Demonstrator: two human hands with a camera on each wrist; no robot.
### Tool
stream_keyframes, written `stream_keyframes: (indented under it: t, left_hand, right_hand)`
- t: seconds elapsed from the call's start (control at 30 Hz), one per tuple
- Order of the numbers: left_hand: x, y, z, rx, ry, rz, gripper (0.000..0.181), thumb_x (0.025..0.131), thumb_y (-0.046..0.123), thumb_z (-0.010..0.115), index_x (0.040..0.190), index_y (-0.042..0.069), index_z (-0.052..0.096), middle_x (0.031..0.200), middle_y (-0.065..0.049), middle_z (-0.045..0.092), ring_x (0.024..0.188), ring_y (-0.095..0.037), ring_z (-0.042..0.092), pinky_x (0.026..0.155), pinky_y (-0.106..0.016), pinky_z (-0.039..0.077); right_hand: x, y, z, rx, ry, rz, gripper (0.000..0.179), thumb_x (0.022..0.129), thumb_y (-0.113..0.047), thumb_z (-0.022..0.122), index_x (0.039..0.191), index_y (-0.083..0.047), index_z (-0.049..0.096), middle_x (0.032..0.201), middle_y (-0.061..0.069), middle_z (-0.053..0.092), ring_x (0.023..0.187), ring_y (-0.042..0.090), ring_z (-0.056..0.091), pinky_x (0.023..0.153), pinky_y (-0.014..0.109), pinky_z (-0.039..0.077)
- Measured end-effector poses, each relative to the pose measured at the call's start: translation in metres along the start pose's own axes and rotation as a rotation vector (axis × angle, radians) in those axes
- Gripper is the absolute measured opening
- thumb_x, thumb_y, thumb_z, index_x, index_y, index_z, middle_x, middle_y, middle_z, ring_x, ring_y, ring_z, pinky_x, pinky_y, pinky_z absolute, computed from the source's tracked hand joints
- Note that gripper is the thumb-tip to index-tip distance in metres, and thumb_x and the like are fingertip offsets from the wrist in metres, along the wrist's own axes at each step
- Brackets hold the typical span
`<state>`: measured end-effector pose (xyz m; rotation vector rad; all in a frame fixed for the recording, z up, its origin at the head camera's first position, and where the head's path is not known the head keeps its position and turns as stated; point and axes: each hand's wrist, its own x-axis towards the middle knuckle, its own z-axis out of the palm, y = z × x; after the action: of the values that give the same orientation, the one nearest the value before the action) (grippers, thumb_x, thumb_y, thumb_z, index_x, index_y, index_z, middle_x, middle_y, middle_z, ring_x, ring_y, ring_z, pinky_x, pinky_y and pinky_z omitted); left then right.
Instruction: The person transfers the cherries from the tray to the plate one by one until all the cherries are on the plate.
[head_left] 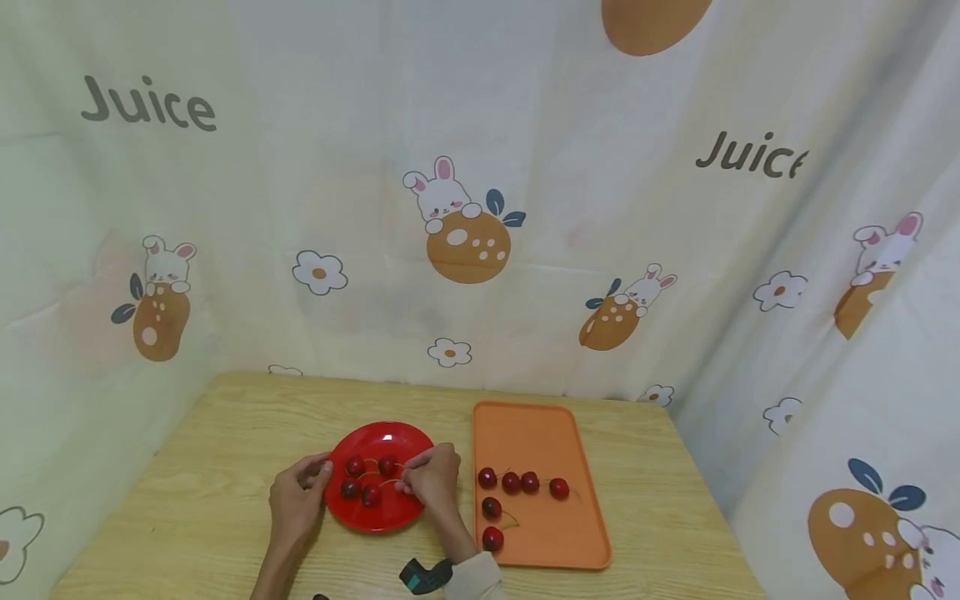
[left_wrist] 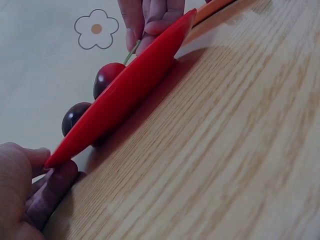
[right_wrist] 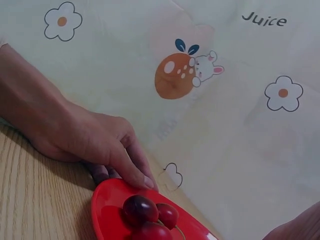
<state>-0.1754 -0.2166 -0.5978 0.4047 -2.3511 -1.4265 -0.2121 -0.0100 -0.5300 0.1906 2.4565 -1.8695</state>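
Observation:
My left hand (head_left: 296, 500) grips the rim of a red plate (head_left: 382, 521) at its left edge. In the left wrist view, the left thumb lies over the rim and the fingers are beneath it. Several dark red cherries (head_left: 371, 495) with stems lie together on the plate. From the plate's right side, my right hand (head_left: 433, 479) pinches a cherry stem (left_wrist: 132, 52) between thumb and fingers; the cherry (left_wrist: 107, 79) on that stem is at plate level. The right hand's fingertips are barely visible in the right wrist view.
Right of the plate, an orange tray (head_left: 543, 533) holds several cherries (head_left: 530, 482), most in a row across its middle, with two below at its left side. Both stand on a wooden table (head_left: 660, 500). A printed curtain (head_left: 360, 167) hangs behind and at the sides.

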Motion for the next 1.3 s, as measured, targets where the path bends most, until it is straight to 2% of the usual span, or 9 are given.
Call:
stream_keyframes:
  t: [0.27,0.53,0.73,1.07,1.3]
  left_hand:
    - [0.001,0.002,-0.001,-0.002,-0.002,0.016,0.027,0.1,0.024,0.063,0.123,0.013,0.071,0.109,-0.01,0.076,0.073,-0.006,0.065,0.067,-0.018,0.046]
    - [0.001,0.001,0.0,-0.007,-0.002,0.02,0.026,0.099,0.023,0.065,0.122,0.013,0.071,0.108,-0.01,0.077,0.072,-0.003,0.065,0.067,-0.018,0.046]
    - [0.0,0.001,0.0,-0.004,-0.003,0.024,0.027,0.099,0.022,0.064,0.123,0.012,0.071,0.108,-0.01,0.076,0.073,-0.003,0.065,0.068,-0.017,0.046]
    - [-0.002,0.0,-0.001,-0.008,-0.016,0.017,0.027,0.1,0.022,0.063,0.124,0.012,0.07,0.108,-0.01,0.076,0.074,-0.005,0.065,0.068,-0.018,0.046]
    - [-0.003,-0.002,-0.003,-0.009,-0.008,0.017,0.026,0.099,0.022,0.064,0.122,0.012,0.071,0.106,-0.01,0.076,0.073,-0.005,0.065,0.068,-0.018,0.046]
  right_hand:
    - [0.002,-0.003,0.002,-0.113,0.058,-0.049,0.011,0.076,0.015,0.074,0.072,0.005,0.071,0.06,0.009,0.066,0.048,0.02,0.068,0.046,0.026,0.053]
    - [-0.001,-0.005,-0.001,-0.235,0.092,-0.101,0.018,0.075,0.011,0.073,0.063,-0.001,0.069,0.053,0.004,0.062,0.037,0.005,0.056,0.042,0.023,0.05]
    - [-0.005,-0.007,-0.005,-0.255,0.087,-0.129,0.019,0.075,0.011,0.073,0.061,-0.002,0.069,0.049,0.003,0.061,0.036,0.004,0.055,0.041,0.023,0.048]
    - [-0.008,-0.01,-0.01,-0.268,0.089,-0.1,0.022,0.074,0.012,0.073,0.059,-0.003,0.066,0.047,0.001,0.061,0.035,0.005,0.054,0.041,0.023,0.048]
    - [-0.008,-0.008,-0.012,-0.257,0.071,-0.066,0.019,0.076,0.009,0.076,0.063,-0.002,0.066,0.05,0.003,0.062,0.041,0.014,0.063,0.043,0.022,0.049]
